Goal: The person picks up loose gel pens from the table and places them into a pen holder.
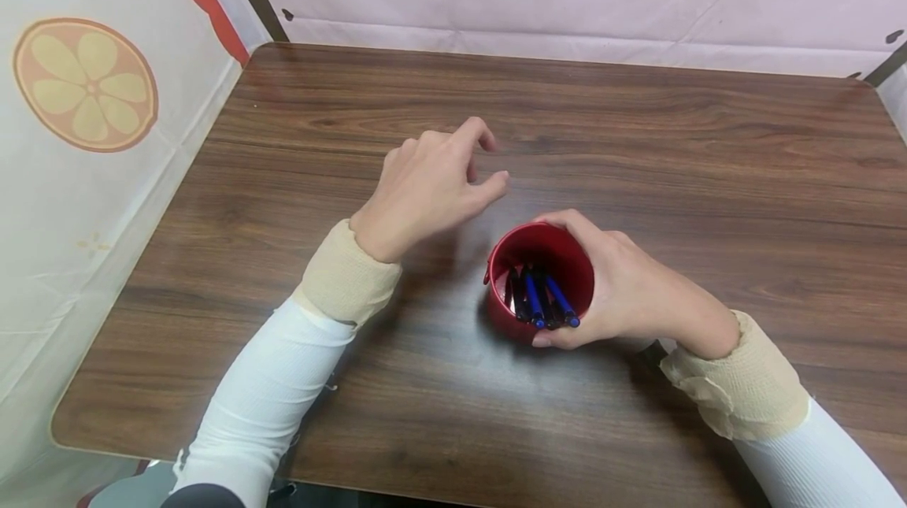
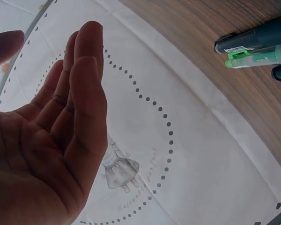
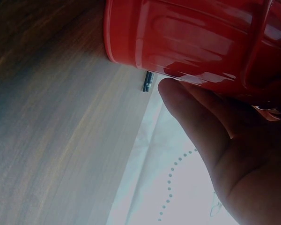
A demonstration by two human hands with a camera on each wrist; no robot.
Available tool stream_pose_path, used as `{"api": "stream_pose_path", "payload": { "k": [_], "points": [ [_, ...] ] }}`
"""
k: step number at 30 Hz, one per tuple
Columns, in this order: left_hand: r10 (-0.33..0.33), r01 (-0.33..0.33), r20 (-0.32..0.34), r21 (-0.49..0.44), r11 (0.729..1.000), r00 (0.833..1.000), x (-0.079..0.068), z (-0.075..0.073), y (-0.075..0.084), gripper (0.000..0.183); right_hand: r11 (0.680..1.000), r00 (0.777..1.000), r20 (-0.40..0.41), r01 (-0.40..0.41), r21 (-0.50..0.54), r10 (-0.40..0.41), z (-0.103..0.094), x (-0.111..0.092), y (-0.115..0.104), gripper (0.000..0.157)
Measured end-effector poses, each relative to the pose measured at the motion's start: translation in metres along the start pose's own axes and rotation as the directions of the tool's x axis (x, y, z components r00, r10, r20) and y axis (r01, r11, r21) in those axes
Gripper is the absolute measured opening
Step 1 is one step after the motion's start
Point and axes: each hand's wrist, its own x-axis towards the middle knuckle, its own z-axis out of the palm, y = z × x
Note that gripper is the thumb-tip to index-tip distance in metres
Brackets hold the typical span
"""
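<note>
My right hand point(image 1: 616, 279) grips a red round cup point(image 1: 505, 325) from its right side, thumb near the front of the rim and fingers round the back. Several pens with blue and black ends point(image 1: 533, 299) lean inside the cup, whose mouth faces up toward the head view. In the right wrist view the glossy red cup point(image 3: 178, 37) rests against my fingers. My left hand point(image 1: 428, 185) hovers to the cup's upper left, holding nothing, with thumb and bent index finger apart. The left wrist view shows its palm point(image 2: 33, 159) and loosely bent fingers.
Dark and green markers point(image 2: 257, 56) lie on the wood-grain table point(image 2: 192, 28) in the left wrist view. A small dark green item point(image 1: 655, 352) peeks out under my right wrist. Printed white fabric point(image 1: 567, 12) hangs behind the table and along its left side point(image 1: 85, 201).
</note>
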Motion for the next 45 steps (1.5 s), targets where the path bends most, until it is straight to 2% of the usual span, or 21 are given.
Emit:
{"api": "stream_pose_path", "payload": {
  "k": [15, 21, 32, 45],
  "points": [
    [-0.07, 0.067, 0.058, 0.051, 0.996, 0.996, 0.001, -0.001, -0.004, 0.045, 1.0, 1.0, 0.004, 0.0, 0.01, 0.0, 0.0, 0.0, 0.0, 0.1],
    [-0.078, 0.073, 0.062, 0.081, 0.994, 0.995, 0.001, 0.001, -0.006, 0.047, 1.0, 1.0, 0.002, -0.001, 0.004, 0.001, 0.0, 0.0, 0.0, 0.101],
    [-0.102, 0.085, 0.109, 0.15, 0.985, 0.989, 0.002, 0.003, -0.012, 0.051, 1.0, 1.0, 0.002, -0.005, 0.003, 0.005, 0.0, 0.0, 0.0, 0.1],
    [-0.136, 0.111, 0.138, 0.172, 0.979, 0.981, 0.004, 0.004, -0.015, 0.059, 1.0, 1.0, 0.001, -0.005, 0.005, 0.005, 0.0, 0.0, 0.0, 0.101]
  ]
}}
